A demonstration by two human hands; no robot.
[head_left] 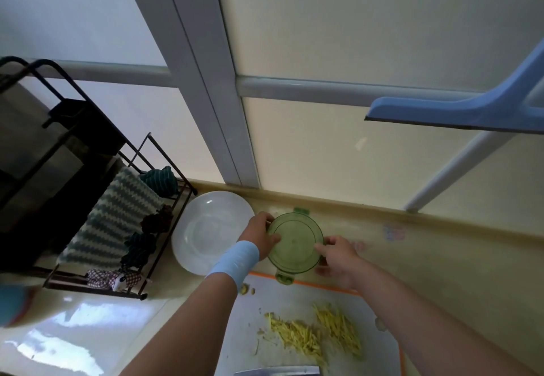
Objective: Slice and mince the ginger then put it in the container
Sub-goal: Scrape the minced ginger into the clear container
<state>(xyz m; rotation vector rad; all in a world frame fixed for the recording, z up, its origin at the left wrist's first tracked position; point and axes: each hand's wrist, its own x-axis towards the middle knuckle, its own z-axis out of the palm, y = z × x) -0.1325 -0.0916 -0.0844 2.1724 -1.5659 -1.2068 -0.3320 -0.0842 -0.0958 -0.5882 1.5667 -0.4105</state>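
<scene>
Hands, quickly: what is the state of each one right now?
Left hand: holds the green container at its left side.
Right hand: holds its right side.

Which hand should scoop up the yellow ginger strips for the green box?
Probably the right hand. It holds the green container on its near-right side, closer to the ginger strips on the cutting board. The left hand grips the far-left rim, farther from them.
</scene>
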